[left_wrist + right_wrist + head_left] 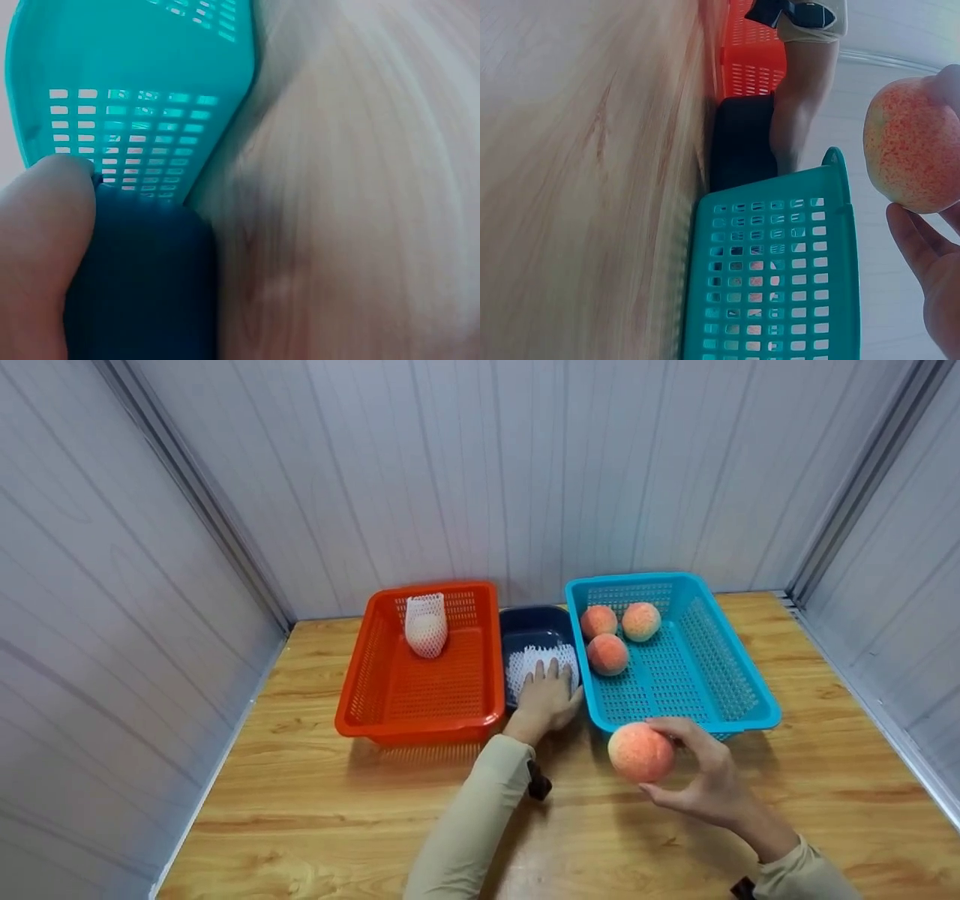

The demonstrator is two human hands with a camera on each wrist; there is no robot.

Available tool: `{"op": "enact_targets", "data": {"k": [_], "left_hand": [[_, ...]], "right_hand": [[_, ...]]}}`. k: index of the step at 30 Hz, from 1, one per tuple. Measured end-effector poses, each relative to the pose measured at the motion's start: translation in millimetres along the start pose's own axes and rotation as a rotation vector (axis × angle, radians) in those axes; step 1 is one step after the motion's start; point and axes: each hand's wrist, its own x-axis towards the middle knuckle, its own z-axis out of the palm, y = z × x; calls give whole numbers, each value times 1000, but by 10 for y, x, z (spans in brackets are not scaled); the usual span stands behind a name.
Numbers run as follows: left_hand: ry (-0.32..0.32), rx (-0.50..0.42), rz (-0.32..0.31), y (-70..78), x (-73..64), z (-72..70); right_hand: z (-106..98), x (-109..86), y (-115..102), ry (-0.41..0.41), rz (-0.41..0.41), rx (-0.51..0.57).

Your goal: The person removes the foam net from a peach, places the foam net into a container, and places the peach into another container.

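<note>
My right hand [712,784] holds a peach [643,753] between thumb and fingers, just off the near side of the blue basket. The right wrist view shows the same peach [911,146] up close, beside the basket's wall. Over the dark blue box [534,619] reaches my left hand [549,701], its fingers spread on white foam fruit nets [551,652]. The fingertips are out of sight in the left wrist view, where only part of the hand [45,225] shows. Three more peaches [608,655] lie in the blue basket [679,690].
To the left stands a red basket [427,694] holding a peach in a white foam net [426,626]. Both baskets flank the dark box on a wooden table [300,810]. Pale panel walls [450,472] enclose the back and sides.
</note>
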Motion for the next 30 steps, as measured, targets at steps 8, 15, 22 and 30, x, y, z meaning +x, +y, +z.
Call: {"op": "enact_targets", "data": {"k": [8,15,22,30], "left_hand": [[165,-40,91,-11,-55,-14],[340,-209,165,-10,-192,-63],[436,-328,340,88,-449,-119],[382,-197,546,203,-610,-155]], "right_hand": [[11,15,10,13,-21,13],[-22,100,-8,-15,9,-23],[-129,142,225,-74,49,-134],[-239,399,292,-96,205,-332]]}}
